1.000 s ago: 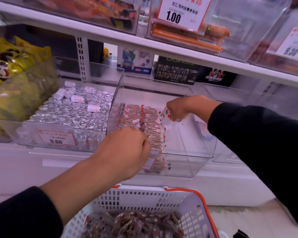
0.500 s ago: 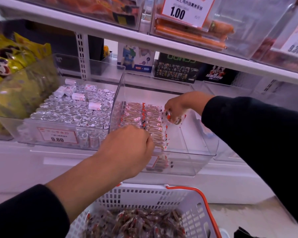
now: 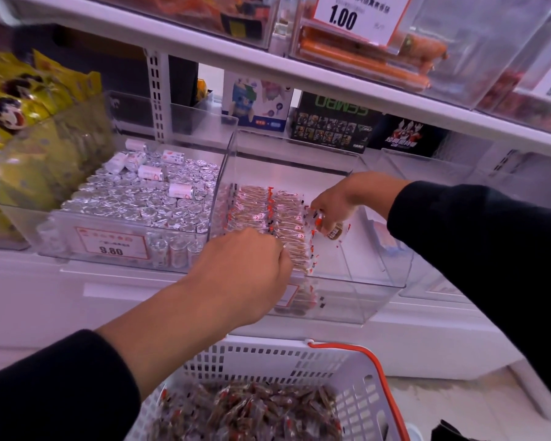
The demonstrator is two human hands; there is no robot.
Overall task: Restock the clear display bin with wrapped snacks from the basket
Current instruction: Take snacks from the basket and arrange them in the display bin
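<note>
A clear display bin [image 3: 376, 284] stands on the lower shelf, its left half filled with two neat rows of wrapped snacks [image 3: 277, 214]. My right hand [image 3: 334, 203] reaches into the bin and pinches one wrapped snack [image 3: 336, 231] just right of the rows. My left hand [image 3: 245, 268] hovers over the bin's front left corner with its fingers curled against the front of the rows; what they hold is hidden. Below, a white basket [image 3: 287, 358] with an orange handle holds several loose wrapped snacks [image 3: 252, 412].
A second clear bin [image 3: 54, 237] of silver-foil sweets with a 9.80 tag stands to the left. Yellow packets [image 3: 16, 100] lie at far left. An upper shelf [image 3: 268, 68] carries bins overhead. Toy boxes [image 3: 331, 125] stand behind.
My right hand has moved right and toward the front of the bin with the snack it pinches. My left hand has stayed at the front of the rows.
</note>
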